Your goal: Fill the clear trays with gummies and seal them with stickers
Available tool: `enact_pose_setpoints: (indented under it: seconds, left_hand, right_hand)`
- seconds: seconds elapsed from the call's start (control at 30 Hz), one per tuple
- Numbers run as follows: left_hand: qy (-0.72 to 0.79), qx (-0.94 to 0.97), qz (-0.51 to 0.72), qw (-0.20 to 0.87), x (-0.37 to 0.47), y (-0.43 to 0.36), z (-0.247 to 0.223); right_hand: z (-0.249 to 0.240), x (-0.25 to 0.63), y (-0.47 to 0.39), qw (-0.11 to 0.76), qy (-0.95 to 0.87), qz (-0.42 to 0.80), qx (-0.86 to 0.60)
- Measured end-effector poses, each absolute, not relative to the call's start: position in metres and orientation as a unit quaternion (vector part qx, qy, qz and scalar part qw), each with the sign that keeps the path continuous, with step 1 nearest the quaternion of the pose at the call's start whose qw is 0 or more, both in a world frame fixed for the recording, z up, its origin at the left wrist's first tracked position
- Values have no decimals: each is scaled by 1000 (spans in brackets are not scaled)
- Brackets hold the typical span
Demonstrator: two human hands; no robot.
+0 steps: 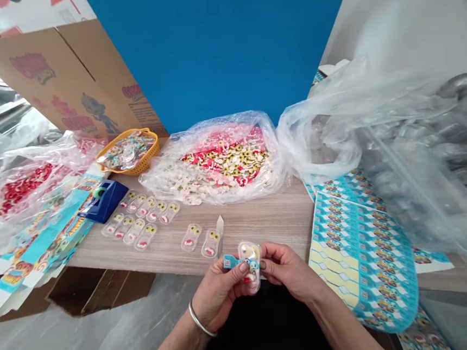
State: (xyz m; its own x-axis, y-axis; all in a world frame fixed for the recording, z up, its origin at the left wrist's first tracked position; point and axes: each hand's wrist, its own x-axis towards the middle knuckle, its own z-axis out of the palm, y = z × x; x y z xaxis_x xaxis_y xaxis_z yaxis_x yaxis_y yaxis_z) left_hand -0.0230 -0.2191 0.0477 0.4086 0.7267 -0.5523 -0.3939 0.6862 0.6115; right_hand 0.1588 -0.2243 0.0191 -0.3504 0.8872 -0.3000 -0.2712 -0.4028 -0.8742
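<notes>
Grip: both hands clamped on one clear pack (250,249) at lower centre of the frame; our left hand (222,289) pinches its left side, thumb over the front, and our right hand (290,271) has thumb and fingers together at its right edge.

Surroundings, by descending size:

Blue panel (226,50), one, top centre, behind the counter (258,222), wood-grained.

Printed carton (81,74), upper left.

Label sheets (365,250), turquoise and yellow, lower right, lying partly over the counter's front edge.

Bag of small pieces (232,164), centre, clear film; we note red, white and yellow-green contents.

Yellow basket (149,159), left of that bag, filled with wrapped items.

Tape dispenser (107,201), blue, left of the frame.

Packs in two rows (146,236), left of centre, with a nearer pair (212,243); none of these, as far as we can see, bears a label band.

Printed label (230,261), one, turquoise, lying across the pack in hand, its end projecting left.

Step in hand, as we judge it: fitting the label around the pack. Next move, in our view, calls for steadying the pack, keeping the band level and folding the projecting end snugly round.
</notes>
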Motion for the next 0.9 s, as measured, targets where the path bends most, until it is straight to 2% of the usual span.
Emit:
enact_pose_setpoints:
  seconds: [0.13,0.3,0.5,0.57,0.73,0.9]
  left_hand:
    - [396,205,330,832,-12,-219,49]
    - [385,219,299,845,-5,-218,49]
    - [493,205,372,759,8,-211,41]
    - [508,214,383,741,14,-210,39]
    - [502,272,367,734,21,-210,40]
    - [481,265,421,722,17,-205,41]
  right_hand:
    - [18,158,-229,438,-331,743,-383]
    - [10,154,-229,440,-269,755,-405]
    - [10,160,-227,494,-324,611,-527]
    - [15,163,-229,512,-349,582,-527]
    - [21,166,-236,519,-375,558,-529]
    - [22,172,-239,534,-307,588,-524]
